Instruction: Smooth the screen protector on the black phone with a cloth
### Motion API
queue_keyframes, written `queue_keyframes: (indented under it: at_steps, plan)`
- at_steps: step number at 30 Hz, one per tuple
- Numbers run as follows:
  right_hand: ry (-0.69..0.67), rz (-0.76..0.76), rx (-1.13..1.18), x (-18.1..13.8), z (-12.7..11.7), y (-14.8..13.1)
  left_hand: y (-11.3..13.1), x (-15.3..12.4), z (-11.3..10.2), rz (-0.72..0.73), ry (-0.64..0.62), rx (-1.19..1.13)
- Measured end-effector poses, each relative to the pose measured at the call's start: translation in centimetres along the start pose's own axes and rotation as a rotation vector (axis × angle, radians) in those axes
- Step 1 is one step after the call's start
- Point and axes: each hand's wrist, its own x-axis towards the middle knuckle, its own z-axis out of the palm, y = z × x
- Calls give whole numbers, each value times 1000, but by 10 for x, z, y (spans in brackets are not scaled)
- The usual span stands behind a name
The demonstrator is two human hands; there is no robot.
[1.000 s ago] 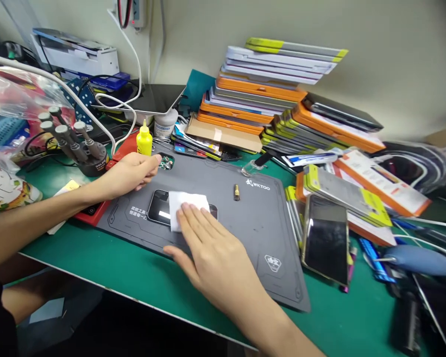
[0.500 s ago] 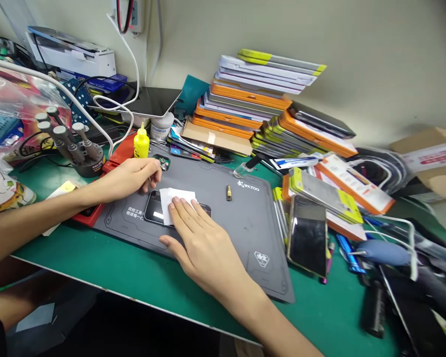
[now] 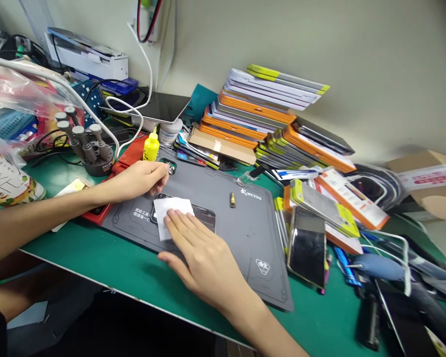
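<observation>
My right hand [image 3: 204,253] lies with its fingers stretched out flat on a white wipe [image 3: 171,206]. Under that wipe is a phone [image 3: 207,216] with a dark, shiny face, partly covered by the wipe and my fingers. It rests on a grey work mat [image 3: 252,238]. Just beyond the phone's left end, my left hand [image 3: 152,177] is closed on the mat, fingers curled in. Whether it holds anything is hidden. A small brass-coloured brush-like piece [image 3: 232,200] stands on the mat to the right of the phone.
Behind my left hand stand a yellow dropper bottle [image 3: 151,145] and a screwdriver holder [image 3: 96,158]. Stacked flat boxes [image 3: 252,106] rise at the back. Another phone [image 3: 307,245] leans at the mat's right edge, near a blue-handled tool [image 3: 379,267]. A patterned cup [image 3: 11,178] stands left.
The wipe has slid left and toward me across the phone, under my right fingers, uncovering more of its right end. My left hand stays curled. The whole view has shifted slightly.
</observation>
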Motion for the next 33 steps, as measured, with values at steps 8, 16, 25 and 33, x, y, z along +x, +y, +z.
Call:
queue_keyframes:
  at_steps: [8, 16, 25, 33]
  plan:
    - [-89, -37, 28, 10, 4, -5, 4, -2, -1, 6, 12, -9]
    - [-45, 10, -36, 29, 12, -11, -1, 1, -7, 27, 79, 51]
    - [-20, 75, 18, 39, 12, -3, -2, 3, -13, -4, 81, 111]
    - [-7, 29, 73, 25, 2, 16, -1, 3, -12, -3, 81, 201]
